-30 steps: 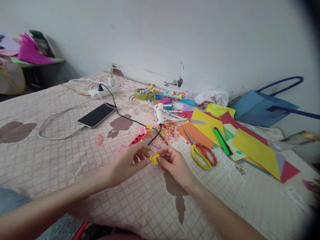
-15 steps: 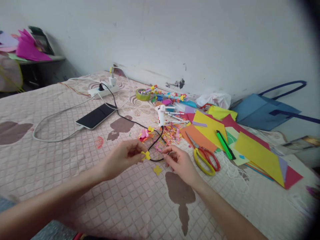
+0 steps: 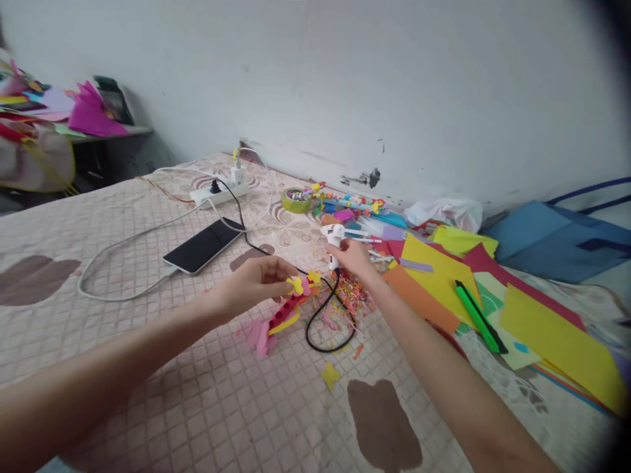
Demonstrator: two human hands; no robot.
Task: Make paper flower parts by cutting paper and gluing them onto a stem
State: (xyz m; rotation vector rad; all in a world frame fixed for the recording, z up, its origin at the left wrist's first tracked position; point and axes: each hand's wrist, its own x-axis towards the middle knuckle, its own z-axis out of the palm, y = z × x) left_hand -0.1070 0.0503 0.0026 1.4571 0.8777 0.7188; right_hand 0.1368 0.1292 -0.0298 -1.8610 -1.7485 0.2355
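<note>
On the quilted cloth (image 3: 148,355), the black cord (image 3: 325,349) loops beside the paper scraps (image 3: 352,294), so a quick lift of the white glue gun (image 3: 333,232) could drag scraps or the loose yellow flower (image 3: 330,375) along, and a swing of its nozzle leftward might burn fingers if it is hot. The right hand (image 3: 355,256) closes thumb and fingers around the gun's handle, while the left hand (image 3: 260,282) pinches a small paper flower (image 3: 296,285) at its fingertips, left of the gun and close by the red strip (image 3: 284,310).
</note>
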